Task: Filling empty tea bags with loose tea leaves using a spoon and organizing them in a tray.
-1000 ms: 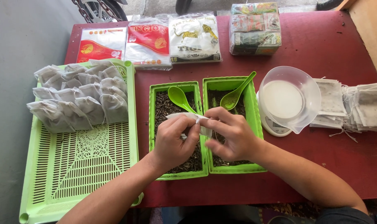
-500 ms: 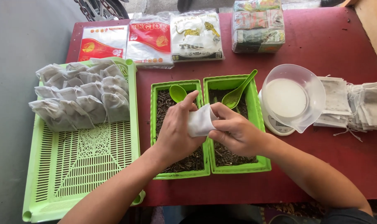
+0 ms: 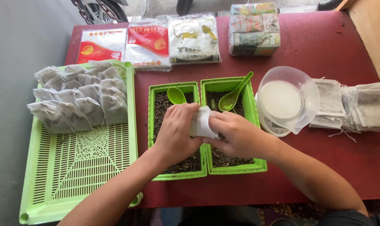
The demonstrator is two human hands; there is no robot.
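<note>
Both hands pinch one small white filter pouch [image 3: 201, 122] between them, the left hand [image 3: 176, 134] and right hand [image 3: 231, 133] each with a closed grip on its edges, above the twin green tubs [image 3: 206, 167] of dark loose leaf. It looks light, soft and easily torn, best held by its rim. Left of the tubs, a green slatted tray [image 3: 79, 163] carries filled pouches. Beyond the tubs lie red-and-white packets [image 3: 102, 45], then a wrapped block [image 3: 254, 28].
</note>
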